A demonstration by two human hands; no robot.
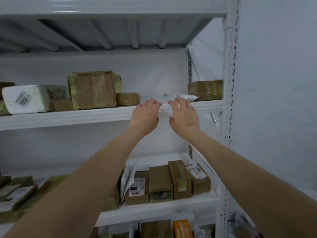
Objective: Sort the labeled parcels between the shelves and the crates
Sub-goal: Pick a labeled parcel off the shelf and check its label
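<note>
A white parcel (34, 98) on the upper shelf (68, 117) carries a grey printed label (22, 100), seen upside down, with the number 2002 in large digits; the smaller lines around it are too blurred to read; on the lower shelf (154, 207), a brown box (137, 198) bears a white sticker (134, 193) with red marks, not legible; a shipping label (195, 170) on the rightmost box (201, 185) is also unreadable.

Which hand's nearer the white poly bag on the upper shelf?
Right. The right hand reaches just in front of the white poly bag; the left hand sits further left at the shelf edge.
</note>
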